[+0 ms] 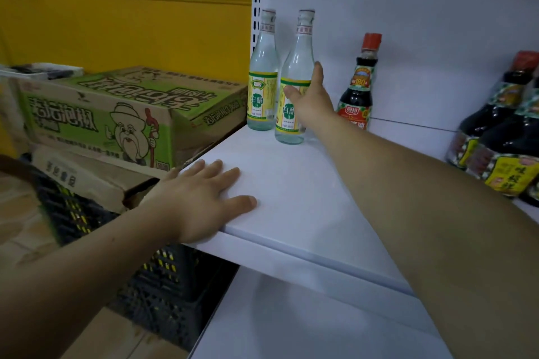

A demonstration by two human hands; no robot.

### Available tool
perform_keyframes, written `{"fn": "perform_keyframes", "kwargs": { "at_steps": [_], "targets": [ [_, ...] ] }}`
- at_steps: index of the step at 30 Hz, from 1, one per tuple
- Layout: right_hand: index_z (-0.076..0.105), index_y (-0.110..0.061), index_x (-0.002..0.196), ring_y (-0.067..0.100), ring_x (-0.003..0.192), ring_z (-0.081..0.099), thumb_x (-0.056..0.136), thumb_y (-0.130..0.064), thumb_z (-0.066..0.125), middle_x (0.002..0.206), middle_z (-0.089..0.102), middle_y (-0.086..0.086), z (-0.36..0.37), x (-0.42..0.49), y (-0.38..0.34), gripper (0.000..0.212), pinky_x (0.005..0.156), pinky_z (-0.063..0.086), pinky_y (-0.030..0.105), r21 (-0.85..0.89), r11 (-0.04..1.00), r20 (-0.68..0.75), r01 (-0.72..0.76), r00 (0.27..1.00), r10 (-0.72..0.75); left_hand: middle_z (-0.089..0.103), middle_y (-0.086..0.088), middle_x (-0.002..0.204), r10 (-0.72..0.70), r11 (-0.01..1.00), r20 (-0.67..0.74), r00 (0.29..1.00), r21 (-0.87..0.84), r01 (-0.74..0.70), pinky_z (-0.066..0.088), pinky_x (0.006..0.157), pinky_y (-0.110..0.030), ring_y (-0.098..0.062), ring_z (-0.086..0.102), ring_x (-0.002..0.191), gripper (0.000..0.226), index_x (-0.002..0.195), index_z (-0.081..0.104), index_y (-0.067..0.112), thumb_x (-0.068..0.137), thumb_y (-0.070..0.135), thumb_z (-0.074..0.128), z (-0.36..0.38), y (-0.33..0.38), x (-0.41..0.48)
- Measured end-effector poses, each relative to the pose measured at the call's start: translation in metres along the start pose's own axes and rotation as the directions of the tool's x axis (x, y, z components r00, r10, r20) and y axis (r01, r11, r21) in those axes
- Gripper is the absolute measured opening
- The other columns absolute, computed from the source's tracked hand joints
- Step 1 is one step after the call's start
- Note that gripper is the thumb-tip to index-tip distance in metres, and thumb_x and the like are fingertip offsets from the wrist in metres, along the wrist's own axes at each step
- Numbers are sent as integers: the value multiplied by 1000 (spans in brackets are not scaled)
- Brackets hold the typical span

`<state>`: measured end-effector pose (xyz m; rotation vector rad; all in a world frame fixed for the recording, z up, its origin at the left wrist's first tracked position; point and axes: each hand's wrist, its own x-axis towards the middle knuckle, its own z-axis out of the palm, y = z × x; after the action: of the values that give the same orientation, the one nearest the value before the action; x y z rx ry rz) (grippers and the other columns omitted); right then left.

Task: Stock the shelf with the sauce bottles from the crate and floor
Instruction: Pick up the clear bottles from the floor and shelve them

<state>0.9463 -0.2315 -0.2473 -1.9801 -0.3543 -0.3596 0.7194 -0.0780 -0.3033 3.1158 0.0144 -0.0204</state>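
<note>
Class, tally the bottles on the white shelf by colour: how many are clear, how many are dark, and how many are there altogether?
Clear bottles: 2
Dark bottles: 3 in plain view; the right edge may cut off more
Total: 5

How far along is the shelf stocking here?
Done: two clear bottles and several dark sauce bottles stand on the shelf. In hand: the right hand is at the nearer clear bottle, grip unclear; the left hand rests flat on the shelf. Left: contents of the black crate are hidden.
</note>
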Motion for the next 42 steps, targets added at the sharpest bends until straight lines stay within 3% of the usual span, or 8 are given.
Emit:
{"fn": "perform_keyframes", "kwargs": {
  "at_steps": [11,16,20,24,27,31,37,42],
  "targets": [
    [1,-29,151,25,117,54,94,-31,56,137,50,1,17,31,14,79,93,46,39,38,998,-9,57,998,-56,-6,11,159,-13,999,-23,1000,-41,12,3,115,-40,-11,-6,145,95,147,-2,45,63,89,0,4,-1,0],
    [7,-29,151,20,103,46,92,-37,59,129,35,10,24,36,15,79,88,39,31,-35,998,-114,52,992,-55,-8,11,158,-11,999,-14,1000,-41,10,2,115,-41,-11,-8,145,100,147,-4,44,58,91,-7,4,-2,0],
    [3,-31,151,30,114,49,92,-42,56,131,36,12,23,33,13,80,83,38,33,-86,996,-103,4,995,-13,-5,11,159,-20,998,-19,1000,-63,18,1,115,-41,-11,-7,145,101,146,-1,45,56,89,-2,5,-1,0],
    [-11,-32,150,35,128,42,88,-53,56,150,21,15,8,3,-9,94,100,40,43,-211,974,-72,-83,995,70,1,10,159,-28,990,-1,1000,-139,27,1,116,-45,-14,-3,146,96,147,8,44,62,89,13,0,-3,4],
    [4,-30,151,33,129,40,86,-58,54,147,27,13,-7,-43,-34,87,105,37,43,-289,955,53,71,997,-58,5,6,160,-26,982,34,999,-187,32,-1,116,-48,-17,-2,146,84,148,17,39,77,81,32,-10,-2,-3],
    [25,-23,149,29,135,32,88,-62,46,149,30,9,-24,-119,-66,75,107,32,40,-360,906,263,221,956,-129,7,4,159,-72,975,0,997,-212,71,1,116,-51,-17,0,146,81,149,20,34,81,73,41,-31,0,-36],
    [17,-21,152,25,145,15,89,-67,41,159,14,4,-27,-225,-119,82,110,24,41,-365,872,479,326,869,-124,8,2,159,-184,948,7,983,-262,179,13,115,-53,-21,9,145,82,149,19,33,81,69,48,-32,-14,-149],
    [16,-25,152,27,143,22,88,-69,41,160,14,2,14,-313,-154,82,108,29,41,-260,878,659,402,738,-143,13,-1,159,-418,854,109,902,-292,431,19,114,-43,-23,13,145,83,148,25,31,79,68,52,16,-39,-265]
  ]
}}
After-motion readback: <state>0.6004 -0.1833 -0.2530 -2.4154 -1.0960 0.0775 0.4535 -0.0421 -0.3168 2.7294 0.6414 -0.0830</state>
